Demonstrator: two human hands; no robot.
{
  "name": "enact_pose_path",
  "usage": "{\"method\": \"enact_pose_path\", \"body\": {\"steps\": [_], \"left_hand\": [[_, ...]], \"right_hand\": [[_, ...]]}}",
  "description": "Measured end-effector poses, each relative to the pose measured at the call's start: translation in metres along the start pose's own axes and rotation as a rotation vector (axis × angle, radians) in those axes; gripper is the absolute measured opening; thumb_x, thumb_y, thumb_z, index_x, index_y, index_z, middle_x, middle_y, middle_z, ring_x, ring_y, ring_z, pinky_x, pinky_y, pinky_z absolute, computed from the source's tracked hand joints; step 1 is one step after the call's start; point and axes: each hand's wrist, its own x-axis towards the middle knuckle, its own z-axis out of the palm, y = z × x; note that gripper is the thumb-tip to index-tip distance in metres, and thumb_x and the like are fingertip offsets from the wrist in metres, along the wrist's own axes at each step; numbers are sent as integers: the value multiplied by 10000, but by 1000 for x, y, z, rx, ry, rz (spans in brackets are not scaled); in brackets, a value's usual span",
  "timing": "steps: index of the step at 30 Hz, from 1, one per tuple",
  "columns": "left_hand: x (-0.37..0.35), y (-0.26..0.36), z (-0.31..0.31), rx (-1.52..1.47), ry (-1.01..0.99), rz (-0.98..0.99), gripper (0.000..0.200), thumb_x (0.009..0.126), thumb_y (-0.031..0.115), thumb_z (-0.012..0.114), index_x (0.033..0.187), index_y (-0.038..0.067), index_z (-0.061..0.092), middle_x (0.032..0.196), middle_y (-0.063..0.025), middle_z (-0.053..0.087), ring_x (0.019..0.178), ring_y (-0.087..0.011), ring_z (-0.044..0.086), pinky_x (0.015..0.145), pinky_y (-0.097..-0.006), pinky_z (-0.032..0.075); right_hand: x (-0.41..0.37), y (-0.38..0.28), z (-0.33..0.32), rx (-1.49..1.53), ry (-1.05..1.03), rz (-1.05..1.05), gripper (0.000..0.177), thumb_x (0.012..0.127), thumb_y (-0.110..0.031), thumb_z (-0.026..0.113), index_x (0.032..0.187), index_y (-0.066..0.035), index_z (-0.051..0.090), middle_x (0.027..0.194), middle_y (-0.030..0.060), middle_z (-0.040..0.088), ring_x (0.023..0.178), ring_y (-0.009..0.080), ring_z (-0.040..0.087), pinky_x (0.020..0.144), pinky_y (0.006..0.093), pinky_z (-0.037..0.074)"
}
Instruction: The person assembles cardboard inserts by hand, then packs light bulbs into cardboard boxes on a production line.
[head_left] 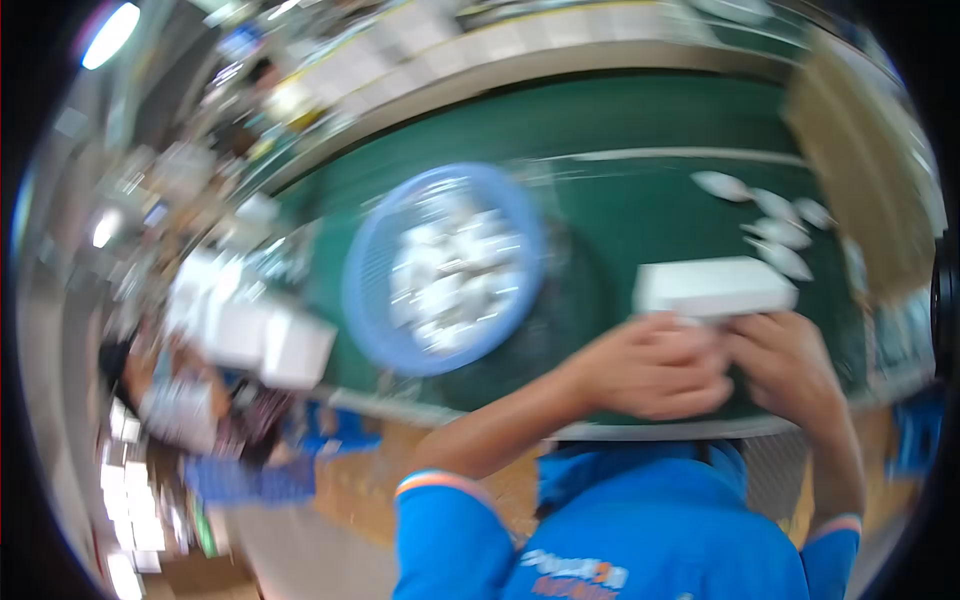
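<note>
My left hand [665,368] is closed, its fingers curled in front of my body. Close beside it, my right hand [785,362] is also closed, fingertips turned toward the left hand. Blur hides what the fingers pinch between them. A white box [715,287] is just beyond both hands, its near edge at the fingers; whether they grip it or only touch it does not show. Several small white wrapped pieces [780,232] lie on the green tabletop [620,205] past the box.
Left of my hands stands a blue plastic basket [358,290] with many white wrapped pieces inside. White boxes [295,350] are at the table's left end. A cardboard piece [860,170] stands at the right. Another person [185,400] sits at far left.
</note>
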Motion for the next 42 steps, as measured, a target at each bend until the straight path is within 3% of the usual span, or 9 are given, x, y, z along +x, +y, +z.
{"method": "enact_pose_path", "body": {"steps": [4, 9, 15, 18, 23, 27, 32, 36, 42], "left_hand": [[-6, -8, 13, 61, -162, -75, 123, 719, 228, 522, 744, 123, 464, 808, -13, 507, 937, -187, 432, 790, -330, 330], [0, -4, 13, 233, -241, -168, 111, 740, 222, 518, 776, 118, 504, 850, -3, 528, 1037, -194, 400, 917, -432, 293], [7, -19, 1, 62, -335, -246, 105, 749, 202, 528, 820, 127, 546, 929, -30, 513, 1042, -208, 438, 947, -475, 293], [17, -23, -21, 336, -710, -133, 87, 742, 183, 536, 812, 146, 572, 967, -27, 504, 1025, -204, 464, 903, -463, 339], [21, -43, -43, 187, -640, -181, 235, 706, 132, 568, 937, 129, 605, 1060, -16, 553, 1076, -182, 482, 933, -400, 342], [18, -49, -48, 187, -580, -159, 214, 674, 104, 593, 888, 92, 607, 994, -34, 591, 1028, -209, 525, 863, -382, 401], [11, -45, -42, 74, -455, -90, 240, 567, 66, 622, 805, 58, 593, 781, -53, 566, 723, -217, 544, 624, -327, 444], [14, -18, -25, 103, -402, -131, 219, 560, 62, 615, 776, 53, 582, 707, -37, 508, 613, -188, 504, 552, -303, 399], [42, 32, 19, 151, -409, -303, 229, 652, 122, 598, 860, 28, 575, 724, -45, 460, 698, -187, 497, 564, -300, 380]], "right_hand": [[13, -9, 5, -46, 118, -64, 243, 584, 23, 559, 826, 14, 577, 880, 111, 569, 774, 302, 542, 619, 395, 447], [8, -10, -9, -138, -3, -45, 270, 566, 67, 549, 833, 38, 571, 867, 122, 538, 743, 299, 495, 609, 391, 431], [9, -5, -12, -180, 75, -8, 295, 566, 64, 552, 856, 10, 570, 833, 119, 497, 781, 311, 514, 621, 406, 436], [3, 2, -26, -210, 69, 79, 325, 576, 50, 559, 894, -5, 595, 889, 133, 531, 828, 342, 546, 690, 417, 464], [-17, 23, -18, -136, 186, 73, 291, 608, 36, 601, 894, -17, 596, 977, 119, 545, 834, 302, 566, 669, 374, 489], [-23, 31, -9, -119, 268, 86, 279, 633, 19, 606, 906, -37, 591, 1011, 105, 536, 830, 274, 571, 646, 352, 496], [-13, 49, -8, -228, 279, 17, 169, 670, -51, 601, 839, -49, 583, 995, 59, 547, 810, 229, 560, 659, 323, 494], [4, 80, -5, -320, 352, -41, 101, 683, -76, 599, 780, -51, 583, 1003, 33, 583, 791, 203, 549, 673, 301, 494], [33, 104, 15, -231, 410, -61, 82, 697, -56, 593, 778, -63, 603, 1031, 19, 611, 805, 191, 560, 693, 295, 501]]}}
